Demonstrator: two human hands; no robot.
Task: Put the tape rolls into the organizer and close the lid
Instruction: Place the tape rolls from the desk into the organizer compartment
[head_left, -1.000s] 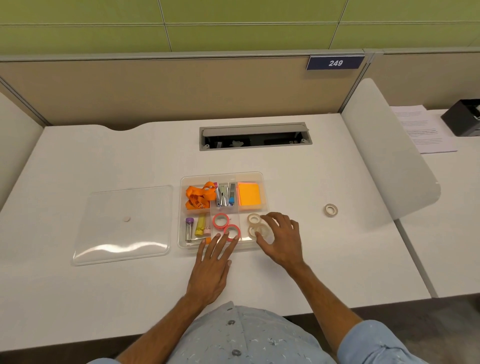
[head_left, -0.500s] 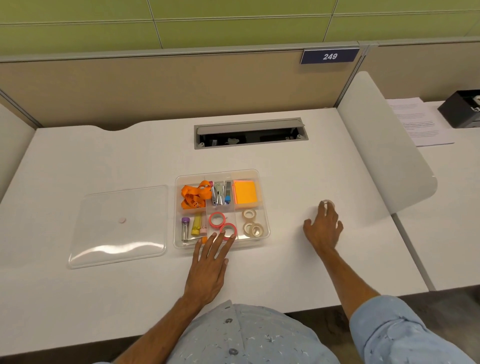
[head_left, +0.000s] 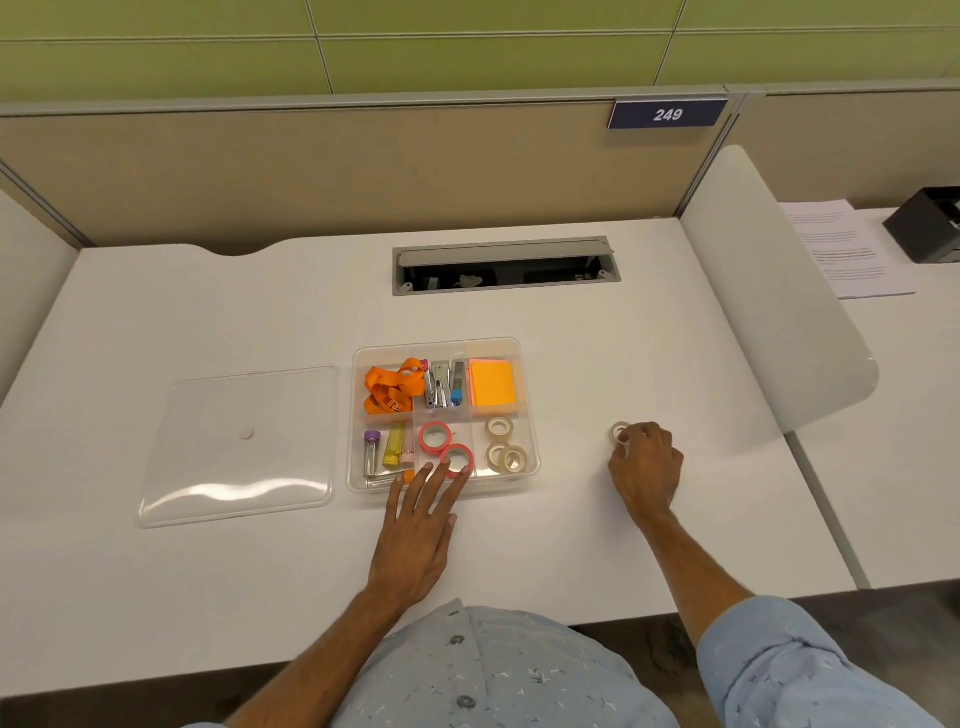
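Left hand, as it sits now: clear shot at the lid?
Probably yes. The left hand lies flat at the organizer's front edge, holding nothing; the lid lies just left on bare desk, with nothing between.

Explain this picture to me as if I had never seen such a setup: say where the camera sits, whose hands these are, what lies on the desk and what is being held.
There is no machine here. A person wears one camera on the head, looking down at their own two bare hands over a white desk.

In the middle stands a clear organizer with compartments. It holds two pink tape rolls, three pale tape rolls, an orange strap, staplers, orange sticky notes and small tubes. Its lid lies flat to the left, off the box.

The left hand rests at the organizer's near edge, holding nothing. The right hand has its fingers closed on the last tape roll, out on the desk to the right.
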